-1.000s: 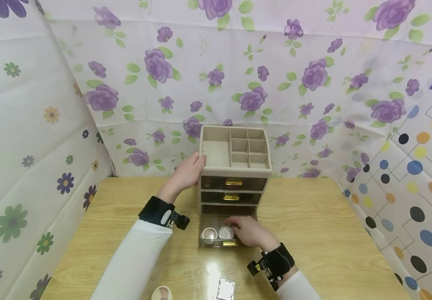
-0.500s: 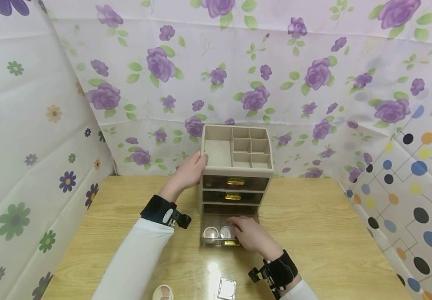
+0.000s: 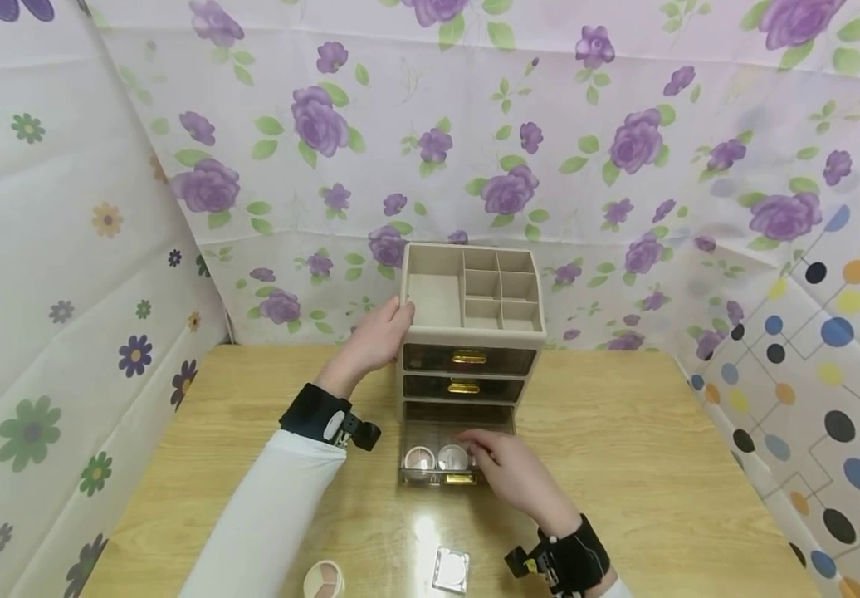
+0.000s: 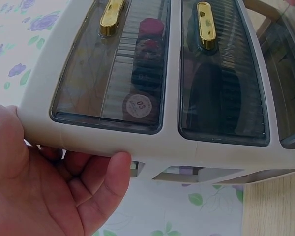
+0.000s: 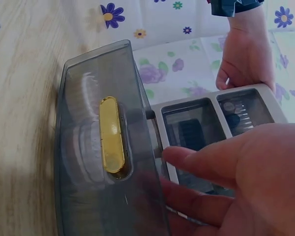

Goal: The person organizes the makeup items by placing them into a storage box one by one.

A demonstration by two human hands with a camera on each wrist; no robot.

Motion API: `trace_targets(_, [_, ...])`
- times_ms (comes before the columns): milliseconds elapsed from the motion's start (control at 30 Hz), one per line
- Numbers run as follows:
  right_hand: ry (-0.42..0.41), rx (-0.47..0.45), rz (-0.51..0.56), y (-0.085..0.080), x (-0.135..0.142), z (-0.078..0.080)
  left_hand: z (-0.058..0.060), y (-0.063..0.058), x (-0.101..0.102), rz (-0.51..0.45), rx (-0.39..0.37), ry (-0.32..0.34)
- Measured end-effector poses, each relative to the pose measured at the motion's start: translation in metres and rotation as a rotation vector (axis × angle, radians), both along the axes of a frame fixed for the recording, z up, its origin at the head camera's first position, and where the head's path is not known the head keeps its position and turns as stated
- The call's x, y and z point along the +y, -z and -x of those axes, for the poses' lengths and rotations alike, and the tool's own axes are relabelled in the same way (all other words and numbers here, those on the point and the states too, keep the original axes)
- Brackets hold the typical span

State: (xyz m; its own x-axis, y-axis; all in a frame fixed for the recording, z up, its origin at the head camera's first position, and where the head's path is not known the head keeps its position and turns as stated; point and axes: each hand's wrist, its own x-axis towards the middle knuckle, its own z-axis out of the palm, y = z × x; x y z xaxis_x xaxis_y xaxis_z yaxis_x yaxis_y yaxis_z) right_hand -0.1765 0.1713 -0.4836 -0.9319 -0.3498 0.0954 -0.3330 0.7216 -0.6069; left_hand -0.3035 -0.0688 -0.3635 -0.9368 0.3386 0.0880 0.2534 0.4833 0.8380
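Observation:
A beige drawer organizer (image 3: pixel 475 334) stands on the table, its bottom drawer (image 3: pixel 430 430) pulled out. My left hand (image 3: pixel 378 336) grips the organizer's upper left edge; in the left wrist view its fingers (image 4: pixel 119 172) bend against the side. Two round makeup compacts (image 3: pixel 452 458) lie side by side at the front of the smoky clear drawer. My right hand (image 3: pixel 523 475) reaches over the drawer's right side, fingers slightly bent, with nothing seen between them. In the right wrist view the fingers pass behind the drawer front (image 5: pixel 83 105), where the tips are partly hidden.
Near the table's front edge lie a round palette (image 3: pixel 323 580) with several shades and a square clear-lidded compact (image 3: pixel 451 571). Both upper drawers (image 3: pixel 469 359) are closed, with dark items inside. A flowered cloth (image 3: pixel 430 141) hangs behind the table.
The right hand has drawn slightly right, away from the right compact, and its fingers have loosened. The left hand stays on the organizer. The compacts stay in the drawer.

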Motion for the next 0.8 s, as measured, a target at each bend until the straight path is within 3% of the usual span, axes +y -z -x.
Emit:
trace_targets(467, [0.041,0.015,0.071,0.001,0.010,-0.005,0.000,-0.002,-0.001,-0.004,-0.009,0.005])
trace_targets(800, [0.027,0.109,0.114,-0.002,0.014,-0.014,0.000,-0.002,0.000,0.002,-0.002,0.006])
